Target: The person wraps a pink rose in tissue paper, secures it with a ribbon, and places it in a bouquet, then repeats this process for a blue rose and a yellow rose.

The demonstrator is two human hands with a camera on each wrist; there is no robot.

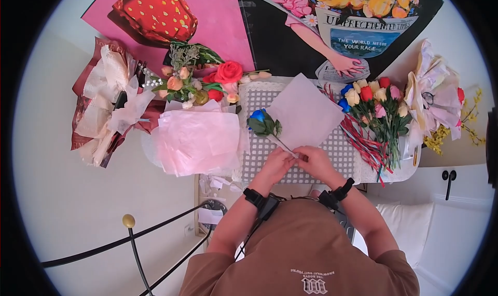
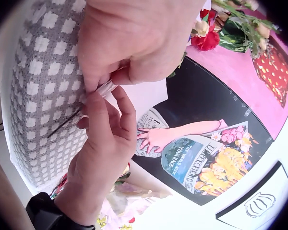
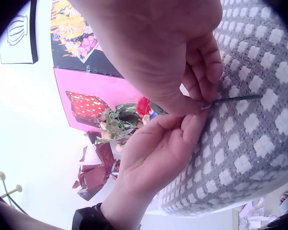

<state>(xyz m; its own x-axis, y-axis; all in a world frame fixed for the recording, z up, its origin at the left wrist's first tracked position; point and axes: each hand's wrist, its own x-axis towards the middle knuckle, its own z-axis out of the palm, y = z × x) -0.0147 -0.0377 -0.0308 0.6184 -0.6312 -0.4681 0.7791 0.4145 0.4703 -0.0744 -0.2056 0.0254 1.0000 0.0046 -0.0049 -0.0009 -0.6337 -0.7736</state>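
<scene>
The blue rose (image 1: 258,116) stem and the white paper (image 1: 303,114) corner are pinched together by both hands' fingers (image 2: 103,108) near the desk's (image 1: 340,153) front edge. Left hand (image 1: 275,163) and right hand (image 1: 315,161) are closed tight. A firm, even pinch is judged necessary while the paper is rolled.

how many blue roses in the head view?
3. One blue rose lies on the checked mat by the white paper, its stem pinched by both hands. Two more sit at the left edge of the right-hand flower bunch. Others may be hidden.
</scene>
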